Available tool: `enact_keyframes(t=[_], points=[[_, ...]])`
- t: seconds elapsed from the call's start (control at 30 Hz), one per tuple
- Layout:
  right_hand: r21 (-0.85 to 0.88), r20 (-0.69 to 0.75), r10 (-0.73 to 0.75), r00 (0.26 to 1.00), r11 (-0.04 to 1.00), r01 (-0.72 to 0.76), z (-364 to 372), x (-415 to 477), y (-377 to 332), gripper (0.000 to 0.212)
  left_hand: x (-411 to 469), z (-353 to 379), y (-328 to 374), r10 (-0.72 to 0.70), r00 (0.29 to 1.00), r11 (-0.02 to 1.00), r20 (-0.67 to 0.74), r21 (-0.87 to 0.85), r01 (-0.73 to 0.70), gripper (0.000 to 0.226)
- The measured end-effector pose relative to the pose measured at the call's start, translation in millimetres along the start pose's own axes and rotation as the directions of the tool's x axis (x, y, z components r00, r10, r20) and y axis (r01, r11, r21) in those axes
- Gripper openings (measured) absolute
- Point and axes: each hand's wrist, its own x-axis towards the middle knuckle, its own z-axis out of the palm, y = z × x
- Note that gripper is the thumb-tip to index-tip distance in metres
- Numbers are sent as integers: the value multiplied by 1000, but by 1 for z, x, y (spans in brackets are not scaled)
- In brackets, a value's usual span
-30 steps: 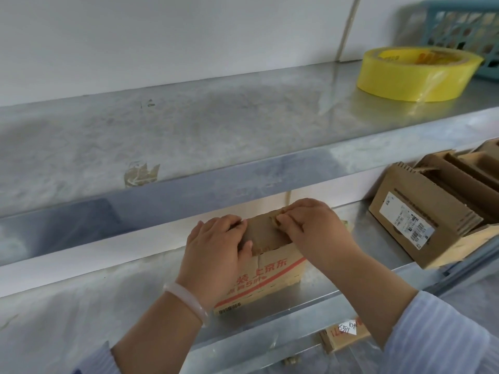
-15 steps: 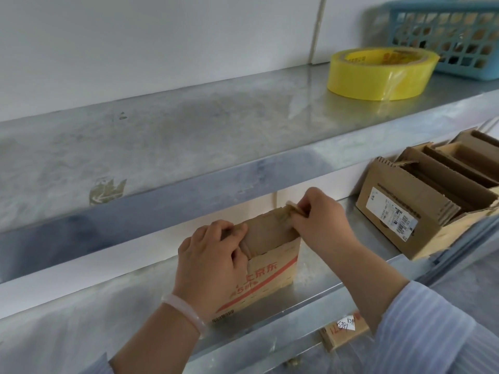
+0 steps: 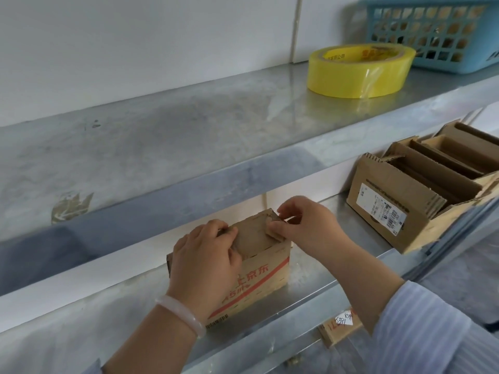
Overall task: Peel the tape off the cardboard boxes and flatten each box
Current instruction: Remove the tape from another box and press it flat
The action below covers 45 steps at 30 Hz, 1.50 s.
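A small cardboard box (image 3: 266, 273) with red print stands on the lower metal shelf (image 3: 302, 282). My left hand (image 3: 205, 263) grips the box's left side, with the thumb on its top flap. My right hand (image 3: 305, 225) pinches the right edge of the top flap near the far corner. Whether tape lies between those fingers cannot be seen.
A larger open cardboard box (image 3: 410, 201) holding folded cardboard sits to the right on the same shelf. On the upper shelf (image 3: 162, 141) lie a yellow tape roll (image 3: 361, 70) and a blue plastic basket (image 3: 434, 31). Another small box (image 3: 340, 326) shows below.
My right hand has come back down from the raised flap corner and now pinches the flap's right edge. The flap lies lower than half a second ago. My left hand keeps its grip.
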Motion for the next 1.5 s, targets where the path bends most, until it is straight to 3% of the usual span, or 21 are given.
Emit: enact_keyframes(t=[0.07,0.17,0.27,0.4,0.53,0.67,0.83,0.97,1.07,1.17,1.23,1.3,1.37,1.5], points=[[-37,59,43,997,998,-41,-2,5,-3,29,9,1,9,46,999,998,22,-40,-45,42],[-62,-7,68,998,996,-68,1,10,-5,15,15,10,18,83,992,996,99,7,-84,64],[236,-52,193,980,956,-176,7,13,4,14,16,15,14,72,994,996,87,48,-76,75],[588,93,314,945,748,-307,8,17,23,11,18,15,12,77,994,996,77,32,-79,79],[611,62,348,935,728,-312,16,21,31,9,18,16,13,66,994,997,84,42,-69,79],[672,125,390,912,643,-367,21,26,36,8,20,16,10,56,994,998,89,32,-59,79],[794,257,386,886,438,-421,20,24,37,14,22,14,8,74,994,997,83,-13,-73,82],[892,242,201,949,339,-300,-3,16,11,3,13,5,3,86,992,977,-87,-188,-101,77],[881,222,-34,974,435,-186,-26,10,-20,5,1,5,2,15,979,848,-201,-516,-119,74],[660,179,-178,968,751,16,-29,1,-44,8,-8,3,6,-45,986,728,-159,-681,-77,80],[478,204,-193,960,875,75,-18,-7,-56,20,-10,1,8,-160,982,635,-103,-772,23,83],[433,252,-172,952,900,48,-4,-12,-64,27,-10,0,8,-232,969,559,-89,-827,58,74],[425,245,-165,955,904,47,8,-13,-68,19,-13,0,8,-290,953,505,-87,-860,75,59],[372,156,-121,980,927,55,19,-13,-73,8,-20,-2,4,-354,932,475,-79,-873,107,54]])
